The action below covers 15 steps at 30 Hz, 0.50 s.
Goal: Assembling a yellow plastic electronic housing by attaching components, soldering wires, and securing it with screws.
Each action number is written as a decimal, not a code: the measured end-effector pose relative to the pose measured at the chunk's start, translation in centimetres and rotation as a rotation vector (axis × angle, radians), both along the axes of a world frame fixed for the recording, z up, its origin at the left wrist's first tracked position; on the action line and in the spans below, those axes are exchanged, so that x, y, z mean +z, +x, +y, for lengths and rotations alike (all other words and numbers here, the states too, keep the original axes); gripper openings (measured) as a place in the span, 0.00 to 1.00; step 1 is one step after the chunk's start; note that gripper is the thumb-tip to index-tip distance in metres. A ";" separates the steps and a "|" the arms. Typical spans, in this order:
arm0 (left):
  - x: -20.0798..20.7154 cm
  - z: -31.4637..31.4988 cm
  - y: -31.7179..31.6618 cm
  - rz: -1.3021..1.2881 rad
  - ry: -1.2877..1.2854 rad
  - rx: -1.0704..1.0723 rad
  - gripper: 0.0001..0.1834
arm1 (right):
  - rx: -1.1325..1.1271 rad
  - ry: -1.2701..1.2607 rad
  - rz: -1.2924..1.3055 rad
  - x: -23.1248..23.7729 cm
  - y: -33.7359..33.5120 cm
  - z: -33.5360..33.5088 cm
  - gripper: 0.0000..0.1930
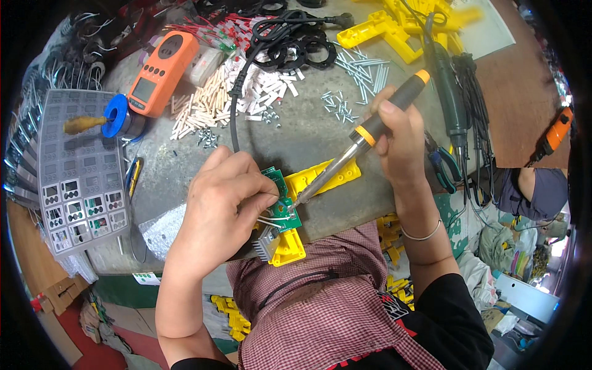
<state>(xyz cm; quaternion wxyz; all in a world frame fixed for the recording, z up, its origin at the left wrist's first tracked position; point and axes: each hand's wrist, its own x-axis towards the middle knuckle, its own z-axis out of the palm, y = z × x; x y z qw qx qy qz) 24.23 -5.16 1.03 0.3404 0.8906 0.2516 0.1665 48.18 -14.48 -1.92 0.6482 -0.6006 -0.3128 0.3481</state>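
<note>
My right hand (399, 139) is wrapped round the black and orange handle of a soldering iron (333, 163). The iron slants down to the left, its tip at a green circuit board (290, 222). Over the board's left side, my left hand (225, 200) pinches a thin wire whose end runs onto the board; its fingers partly hide the wire. Pale wires (274, 219) lie across the board's lower part. Under it is a yellow plastic housing (336, 177), its lower end (288, 250) at the table edge. A finned metal heat sink (265, 245) sits below the board.
An orange multimeter (163, 74), blue solder spool (117, 117) and sheet of small panels (80, 166) lie left. White sleeves (259, 86), screws (364, 71), a black cable (235, 92) and yellow housings (394, 31) lie beyond. Pliers (443, 163) and a dark green tool (449, 92) are right.
</note>
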 end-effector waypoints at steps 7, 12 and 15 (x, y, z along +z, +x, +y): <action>-0.1 0.0 -0.1 -0.010 -0.024 0.012 0.07 | 0.034 0.047 0.046 0.0 0.3 -0.3 0.11; -0.1 -0.2 0.0 -0.007 -0.030 0.016 0.07 | 0.032 0.041 0.052 0.0 0.3 -0.3 0.11; -0.2 -0.2 0.0 -0.007 -0.019 0.009 0.07 | 0.042 0.046 0.046 0.0 0.4 -0.4 0.11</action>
